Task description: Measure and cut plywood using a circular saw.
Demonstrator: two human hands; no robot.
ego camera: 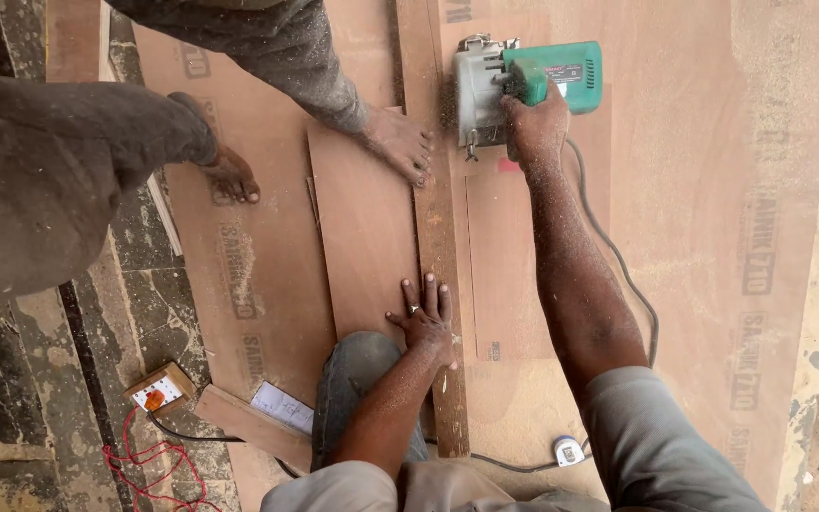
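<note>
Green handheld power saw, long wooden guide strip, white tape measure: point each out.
Green handheld power saw (561, 71), head view, on its green motor housing.
Long wooden guide strip (440, 237), head view, mid-length.
White tape measure (568, 450), head view, on its case.

Ahead, 12 o'clock: we see the green saw (523, 90) filling the cut line.
11 o'clock: a co-worker's hand (400, 142) presses the wooden strip (440, 275), closing that side.
3 o'clock: bare plywood sheet (713, 190) lies open past the cord (618, 265).
9 o'clock: a co-worker's foot (229, 171) stands in the way.
6 o'clock: our knees and left hand (426, 318) crowd the near edge.
</note>
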